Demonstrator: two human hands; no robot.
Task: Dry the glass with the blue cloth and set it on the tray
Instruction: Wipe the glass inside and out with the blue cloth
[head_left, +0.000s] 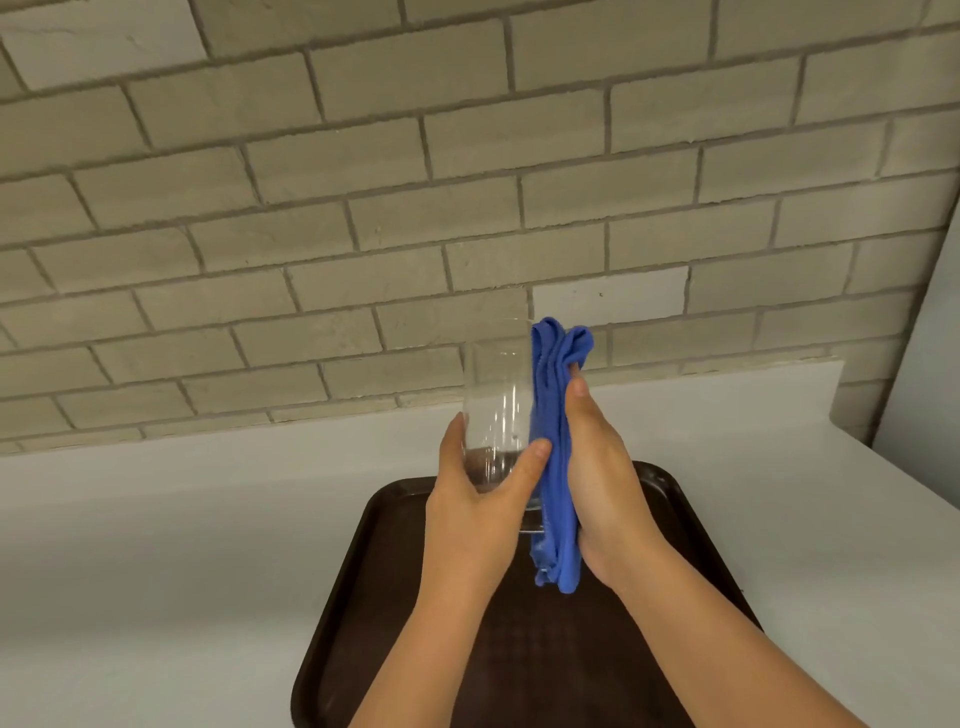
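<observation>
A tall clear glass stands upright in the air above the tray, with my left hand curled round its lower part. The blue cloth, bunched lengthwise, lies against the glass's right side. My right hand presses the cloth to the glass with its fingers nearly straight and pointing up. The dark brown tray lies on the counter beneath both hands, and my forearms hide much of its surface.
The tray sits on a white counter that runs to a grey brick wall at the back. A pale wall or panel stands at the far right, where the counter's edge slants.
</observation>
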